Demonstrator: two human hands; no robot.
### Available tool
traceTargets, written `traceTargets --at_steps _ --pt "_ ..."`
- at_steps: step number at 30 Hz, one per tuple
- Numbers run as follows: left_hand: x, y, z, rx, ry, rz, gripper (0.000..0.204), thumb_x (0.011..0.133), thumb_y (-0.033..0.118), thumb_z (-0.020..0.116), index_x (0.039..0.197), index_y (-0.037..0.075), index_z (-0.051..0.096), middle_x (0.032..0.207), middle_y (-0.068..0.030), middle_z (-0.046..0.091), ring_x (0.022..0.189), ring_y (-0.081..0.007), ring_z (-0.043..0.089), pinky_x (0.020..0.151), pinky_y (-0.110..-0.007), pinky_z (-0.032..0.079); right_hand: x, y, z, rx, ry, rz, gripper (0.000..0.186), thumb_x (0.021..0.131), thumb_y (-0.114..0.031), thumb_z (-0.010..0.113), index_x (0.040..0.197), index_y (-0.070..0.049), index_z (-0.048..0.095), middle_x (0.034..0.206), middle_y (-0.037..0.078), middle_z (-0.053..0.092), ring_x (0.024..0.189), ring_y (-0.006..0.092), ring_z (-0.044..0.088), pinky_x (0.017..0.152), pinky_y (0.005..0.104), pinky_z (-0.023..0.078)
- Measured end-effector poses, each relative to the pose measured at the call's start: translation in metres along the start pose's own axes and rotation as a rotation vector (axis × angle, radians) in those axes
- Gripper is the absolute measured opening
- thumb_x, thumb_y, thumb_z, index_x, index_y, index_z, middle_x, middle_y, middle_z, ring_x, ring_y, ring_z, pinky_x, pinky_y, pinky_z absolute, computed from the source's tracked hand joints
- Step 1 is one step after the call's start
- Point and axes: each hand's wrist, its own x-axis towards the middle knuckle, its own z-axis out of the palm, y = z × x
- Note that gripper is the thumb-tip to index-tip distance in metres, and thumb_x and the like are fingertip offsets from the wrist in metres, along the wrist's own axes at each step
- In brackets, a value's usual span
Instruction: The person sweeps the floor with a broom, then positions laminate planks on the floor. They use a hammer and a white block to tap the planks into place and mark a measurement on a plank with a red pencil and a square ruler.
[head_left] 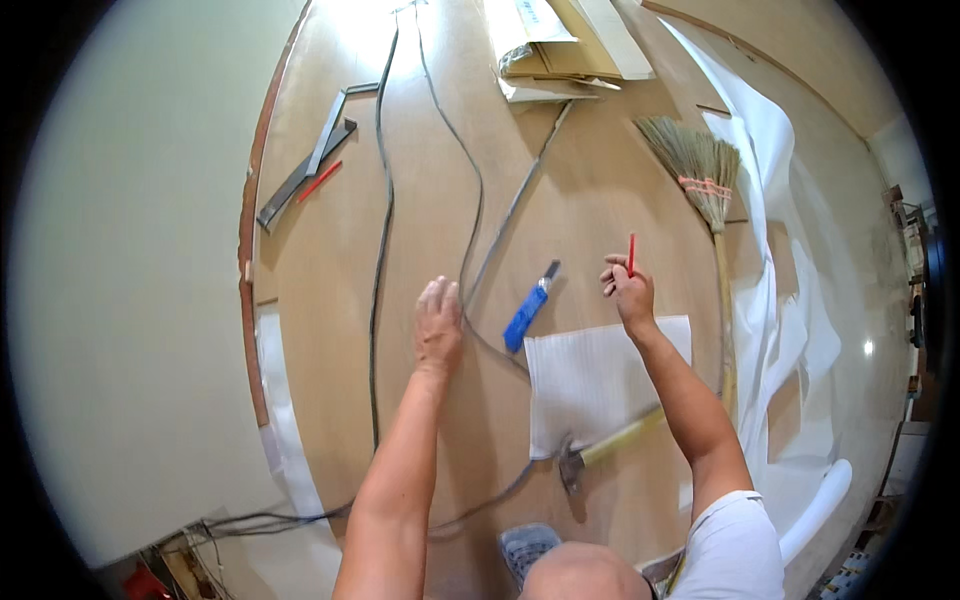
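Observation:
My left hand [437, 322] lies over the light wood-look board [320, 330] with its fingers extended and nothing in it, just left of a thin grey cable [476, 190]. In my right hand [628, 290] is a red pencil [632, 245], pointing up. Between my hands lies a blue-handled cutter or scraper [525, 318]. Below my right hand is a white sheet [590, 390]. A hammer [620, 436] with a yellowish handle lies across its lower part.
A straw broom [705, 180] lies at right beside crumpled white sheeting [790, 340]. Metal squares [300, 180] and another red pencil [318, 180] sit upper left. Folded cardboard [580, 50] is at the top. Cables [378, 260] cross the board. A shoe [525, 550] shows below.

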Motion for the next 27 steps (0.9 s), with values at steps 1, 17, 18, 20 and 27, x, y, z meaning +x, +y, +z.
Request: traceTargets --at_steps 1,17,18,20,27 --pt "0.015 -0.007 0.007 0.026 0.039 -0.063 0.039 0.097 0.012 0.054 0.135 0.004 0.054 0.143 -0.0166 0.05 0.135 -0.0367 0.044 0.113 -0.045 0.037 0.021 -0.004 0.007 0.075 0.021 -0.047 0.028 0.095 -0.006 0.045 0.11 0.002 0.066 0.083 0.01 0.068 0.064 0.0138 0.062 0.058 0.0277 0.051" --pt "0.066 -0.01 0.016 0.233 -0.128 -0.265 0.049 0.092 0.016 0.058 0.139 0.004 0.051 0.146 -0.0134 0.048 0.138 -0.0307 0.041 0.117 -0.044 0.032 0.497 -0.096 0.115 0.446 0.294 0.457 0.017 0.091 -0.005 0.048 0.106 -0.009 0.054 0.072 0.007 0.051 0.047 0.0133 0.043 0.038 0.0253 0.033" --pt "0.065 -0.017 0.011 0.241 -0.101 -0.256 0.05 0.091 0.017 0.058 0.139 0.005 0.052 0.146 -0.0128 0.048 0.138 -0.03 0.041 0.117 -0.044 0.033 0.492 -0.096 0.137 0.436 0.451 0.519 0.017 0.091 -0.006 0.05 0.105 -0.015 0.053 0.068 0.004 0.042 0.043 0.0118 0.035 0.034 0.0245 0.028" --pt "0.071 -0.016 0.015 0.206 -0.083 -0.229 0.051 0.09 0.019 0.06 0.139 0.006 0.052 0.146 -0.0119 0.048 0.138 -0.0288 0.042 0.117 -0.044 0.033 0.527 -0.069 0.109 0.382 0.404 0.535 0.025 0.095 -0.012 0.053 0.12 -0.017 0.055 0.081 0.007 0.057 0.044 0.0131 0.039 0.032 0.0252 0.027" --pt "0.074 -0.015 0.014 0.153 -0.117 -0.252 0.054 0.086 0.017 0.063 0.138 0.005 0.052 0.144 -0.0127 0.048 0.136 -0.0299 0.043 0.116 -0.046 0.033 0.563 -0.039 0.113 0.413 0.321 0.548 0.03 0.1 -0.029 0.06 0.129 -0.02 0.058 0.114 0.011 0.068 0.09 0.0357 0.07 0.069 0.0511 0.065"
